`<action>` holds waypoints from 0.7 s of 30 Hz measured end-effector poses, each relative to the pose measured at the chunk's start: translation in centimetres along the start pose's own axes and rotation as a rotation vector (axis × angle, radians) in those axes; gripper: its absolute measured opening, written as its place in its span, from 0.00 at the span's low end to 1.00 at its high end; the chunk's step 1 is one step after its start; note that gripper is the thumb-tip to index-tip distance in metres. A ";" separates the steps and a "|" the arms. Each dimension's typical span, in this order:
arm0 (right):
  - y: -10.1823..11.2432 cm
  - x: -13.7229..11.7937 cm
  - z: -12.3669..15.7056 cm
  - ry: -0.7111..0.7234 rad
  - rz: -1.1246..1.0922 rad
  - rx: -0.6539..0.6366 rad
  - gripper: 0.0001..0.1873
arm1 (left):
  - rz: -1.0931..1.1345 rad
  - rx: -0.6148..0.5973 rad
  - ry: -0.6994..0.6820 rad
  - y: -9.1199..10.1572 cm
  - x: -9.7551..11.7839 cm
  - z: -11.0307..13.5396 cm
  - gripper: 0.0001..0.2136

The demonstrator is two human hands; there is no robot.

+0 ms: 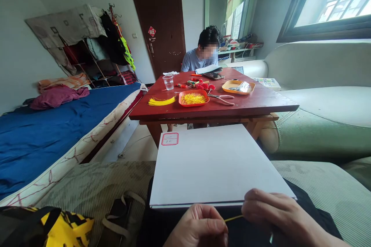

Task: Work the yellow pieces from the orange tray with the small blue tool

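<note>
A thin yellow cord (233,218) runs between my two hands, just in front of the near edge of a white box (211,166) on my lap. My left hand (199,227) is closed, pinching one end between thumb and bent fingers. On the other end my right hand (274,212) is closed too, knuckles up, close to the box's near right corner. A small shiny spot shows beneath the right hand; what it belongs to I cannot make out.
Ahead stands a red table (261,102) with an orange tray (193,103) of yellow cord pieces, a yellow bundle (162,101), pliers (223,98), a plastic cup (168,82) and a yellow tray (238,87). A person (199,56) sits behind it. A bed (52,123) is left.
</note>
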State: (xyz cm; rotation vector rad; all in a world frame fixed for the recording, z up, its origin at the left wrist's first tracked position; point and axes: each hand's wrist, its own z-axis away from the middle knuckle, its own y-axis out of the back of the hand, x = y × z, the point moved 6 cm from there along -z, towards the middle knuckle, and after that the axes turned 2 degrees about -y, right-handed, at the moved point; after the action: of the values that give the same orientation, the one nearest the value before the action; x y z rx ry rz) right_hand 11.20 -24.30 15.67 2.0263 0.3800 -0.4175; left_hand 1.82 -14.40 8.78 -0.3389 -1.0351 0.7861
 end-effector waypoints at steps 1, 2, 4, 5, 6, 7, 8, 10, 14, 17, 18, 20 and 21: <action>-0.3 0.6 0.2 -0.039 -0.028 0.007 0.18 | 0.021 -0.006 -0.020 0.2 0.0 0.1 0.14; -0.7 1.1 0.4 -0.083 -0.064 -0.002 0.17 | 0.037 -0.003 -0.033 0.4 0.0 0.1 0.14; -1.3 1.8 0.5 -0.190 -0.151 -0.039 0.14 | 0.051 0.036 -0.055 0.7 0.0 0.3 0.15; -1.5 1.9 0.4 -0.247 -0.200 -0.055 0.14 | 0.042 0.070 -0.081 0.9 0.1 0.4 0.15; -1.7 2.0 0.3 -0.308 -0.250 -0.070 0.13 | 0.016 0.109 -0.126 0.9 0.4 0.6 0.16; -1.8 2.0 0.0 -0.367 -0.300 -0.082 0.13 | -0.029 0.154 -0.191 1.0 0.9 0.8 0.16; -1.9 1.8 -0.2 -0.423 -0.349 -0.092 0.13 | -0.096 0.208 -0.273 1.0 1.5 1.1 0.15; -2.2 1.5 -0.8 -0.515 -0.447 -0.113 0.12 | -0.309 0.311 -0.446 0.7 2.8 1.8 0.13; -3.6 0.9 -1.0 -0.684 -0.726 -0.183 0.12 | -0.788 0.338 -0.737 -0.9 4.8 3.0 0.06; -4.5 1.1 -0.5 -0.811 -0.970 -0.152 0.13 | -0.978 0.246 -0.877 -1.8 5.3 3.4 0.04; -4.8 1.3 -0.2 -0.859 -1.030 -0.123 0.13 | -1.048 0.219 -0.915 -2.0 5.4 3.5 0.05; -5.2 1.5 0.3 -0.937 -1.143 -0.087 0.14 | -1.230 0.143 -0.986 -2.5 5.5 3.6 0.06; -5.5 1.5 0.4 -0.962 -1.206 -0.100 0.15 | -1.329 0.102 -1.022 -2.8 5.4 3.7 0.06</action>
State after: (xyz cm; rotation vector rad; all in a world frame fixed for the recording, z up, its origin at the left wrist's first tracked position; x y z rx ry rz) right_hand 10.11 -22.05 10.56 1.0688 0.9247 -1.9267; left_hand 1.28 -12.84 15.71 0.9037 -1.7946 -0.2995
